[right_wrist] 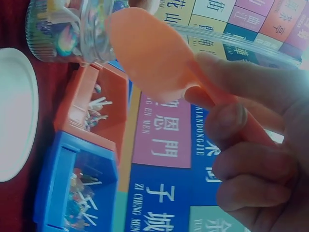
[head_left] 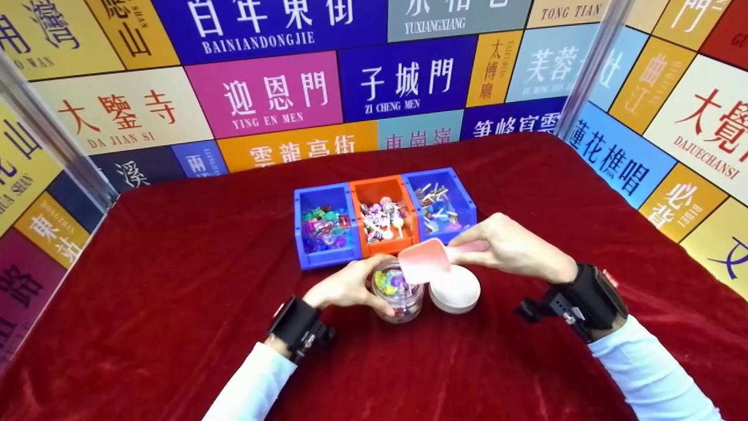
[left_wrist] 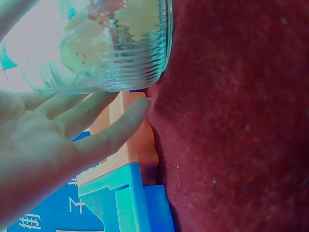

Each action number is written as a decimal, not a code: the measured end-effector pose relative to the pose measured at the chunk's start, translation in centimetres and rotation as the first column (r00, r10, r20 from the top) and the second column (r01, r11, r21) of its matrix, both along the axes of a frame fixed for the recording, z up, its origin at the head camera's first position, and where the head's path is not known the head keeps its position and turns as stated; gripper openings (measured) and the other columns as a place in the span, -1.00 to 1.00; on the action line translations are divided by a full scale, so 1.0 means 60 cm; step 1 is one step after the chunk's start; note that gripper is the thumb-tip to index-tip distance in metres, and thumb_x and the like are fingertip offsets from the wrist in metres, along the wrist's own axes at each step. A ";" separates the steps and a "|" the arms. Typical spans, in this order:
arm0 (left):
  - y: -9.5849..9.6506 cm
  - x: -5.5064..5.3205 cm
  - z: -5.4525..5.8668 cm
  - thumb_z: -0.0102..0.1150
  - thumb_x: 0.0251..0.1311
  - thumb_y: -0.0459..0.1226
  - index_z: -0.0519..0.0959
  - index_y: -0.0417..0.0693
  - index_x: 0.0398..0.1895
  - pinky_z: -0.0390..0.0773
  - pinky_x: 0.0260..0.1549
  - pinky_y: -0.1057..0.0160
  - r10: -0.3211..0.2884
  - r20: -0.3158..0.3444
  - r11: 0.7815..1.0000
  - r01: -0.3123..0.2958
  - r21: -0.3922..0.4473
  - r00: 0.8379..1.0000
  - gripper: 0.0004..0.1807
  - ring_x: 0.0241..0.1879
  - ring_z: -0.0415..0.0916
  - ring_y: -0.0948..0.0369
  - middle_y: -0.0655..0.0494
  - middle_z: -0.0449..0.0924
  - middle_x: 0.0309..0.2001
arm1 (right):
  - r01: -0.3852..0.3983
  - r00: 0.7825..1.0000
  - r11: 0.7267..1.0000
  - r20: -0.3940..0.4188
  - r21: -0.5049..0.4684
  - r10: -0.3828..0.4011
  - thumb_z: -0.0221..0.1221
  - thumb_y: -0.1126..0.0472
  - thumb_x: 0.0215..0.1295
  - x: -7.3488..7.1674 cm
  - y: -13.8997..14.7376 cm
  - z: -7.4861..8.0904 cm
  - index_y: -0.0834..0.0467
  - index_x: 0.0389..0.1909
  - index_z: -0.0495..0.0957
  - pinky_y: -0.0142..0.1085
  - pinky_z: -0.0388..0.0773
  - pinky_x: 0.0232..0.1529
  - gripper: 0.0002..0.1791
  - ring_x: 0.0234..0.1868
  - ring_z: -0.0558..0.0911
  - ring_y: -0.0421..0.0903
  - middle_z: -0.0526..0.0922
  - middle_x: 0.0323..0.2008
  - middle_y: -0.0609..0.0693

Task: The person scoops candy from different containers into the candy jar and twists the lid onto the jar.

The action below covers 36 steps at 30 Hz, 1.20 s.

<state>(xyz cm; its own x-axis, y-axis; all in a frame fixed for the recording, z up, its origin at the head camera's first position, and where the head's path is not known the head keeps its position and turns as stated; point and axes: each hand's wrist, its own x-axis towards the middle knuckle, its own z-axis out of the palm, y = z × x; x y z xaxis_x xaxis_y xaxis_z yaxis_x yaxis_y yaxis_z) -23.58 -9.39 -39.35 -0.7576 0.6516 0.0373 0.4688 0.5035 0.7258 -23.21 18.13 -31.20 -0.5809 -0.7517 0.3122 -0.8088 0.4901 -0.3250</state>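
Observation:
My left hand holds a clear ribbed jar around its side, thumb at the front. Wrapped candies in bright colours show through the open mouth and the wall of the jar. In the left wrist view the fingers lie along the ribbed glass. My right hand grips a pink scoop by its handle, fingers curled round it in the right wrist view. The scoop's blade is tilted over the jar mouth and overlaps its rim. A white round lid lies just right of the jar.
Behind the jar stand three joined bins: a blue bin with shiny candies, an orange bin with lollipops, and another blue bin with more lollipops. Dark red cloth covers the table, and lettered panels rise behind it.

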 end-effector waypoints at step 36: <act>-0.001 0.000 -0.003 0.48 -0.37 -0.13 0.31 -0.10 0.13 0.36 0.02 0.26 0.005 -0.015 1.000 -0.005 0.016 1.000 -0.14 -0.03 0.40 0.18 0.04 0.49 -0.04 | -0.053 0.998 0.999 0.022 -0.001 0.053 0.07 0.07 0.23 -0.007 -0.036 -0.012 0.02 -0.37 0.63 -0.45 0.46 -0.46 -0.81 -0.52 0.49 -0.34 0.61 -0.50 -0.23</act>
<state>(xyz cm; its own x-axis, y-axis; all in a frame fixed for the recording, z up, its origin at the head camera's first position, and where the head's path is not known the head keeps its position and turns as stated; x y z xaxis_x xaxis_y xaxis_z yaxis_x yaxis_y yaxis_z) -23.56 -9.44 -39.54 -0.7601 0.6470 0.0597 0.4775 0.4940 0.7266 -23.63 15.94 -31.93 -0.5467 -0.7816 0.3003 -0.8264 0.4461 -0.3434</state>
